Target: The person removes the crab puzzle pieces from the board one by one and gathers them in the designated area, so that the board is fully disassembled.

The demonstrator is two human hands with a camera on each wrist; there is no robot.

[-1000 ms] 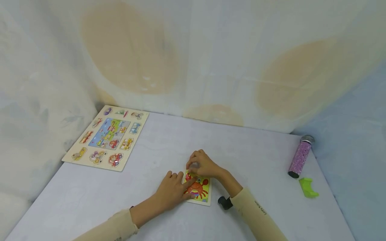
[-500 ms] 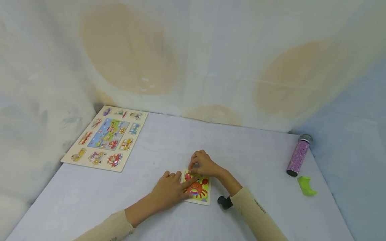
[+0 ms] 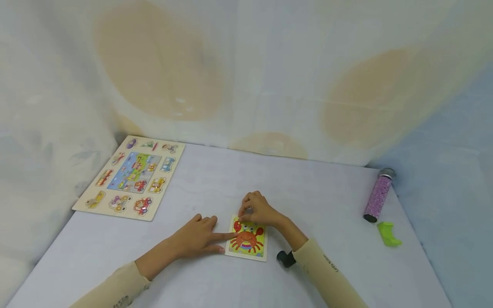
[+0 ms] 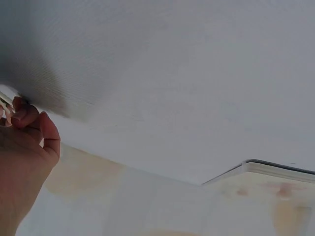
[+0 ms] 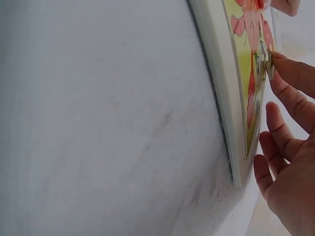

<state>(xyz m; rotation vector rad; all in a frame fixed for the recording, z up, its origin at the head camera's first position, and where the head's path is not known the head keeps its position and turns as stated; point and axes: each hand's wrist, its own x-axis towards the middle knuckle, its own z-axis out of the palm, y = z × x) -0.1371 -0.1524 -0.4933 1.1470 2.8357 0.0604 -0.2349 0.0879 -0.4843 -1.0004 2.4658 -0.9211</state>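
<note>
A small crab jigsaw puzzle [image 3: 246,243], yellow with a red crab in a pale wooden frame, lies on the white table. From its left side my left hand [image 3: 195,237] reaches in, index finger straight with its tip at the crab's claw and the thumb by the frame's lower left corner. Over the puzzle's top edge is my right hand [image 3: 259,209]. In the right wrist view its thumb and finger pinch a small thin puzzle piece [image 5: 269,66], tilted up from the picture. The left wrist view catches fingers beside the board's edge at far left.
A large wooden vehicle puzzle board [image 3: 165,199] lies at the back left. To the right are a purple glittery microphone [image 3: 378,197] and a bright green curved piece [image 3: 389,234]. A black object [image 3: 286,259] sits beside the right forearm. Cloth curtains [image 3: 269,77] enclose the table.
My left hand has drawn back leftward from over the crab, uncovering most of the puzzle. The right hand stays at the top edge. The whole view has shifted slightly.
</note>
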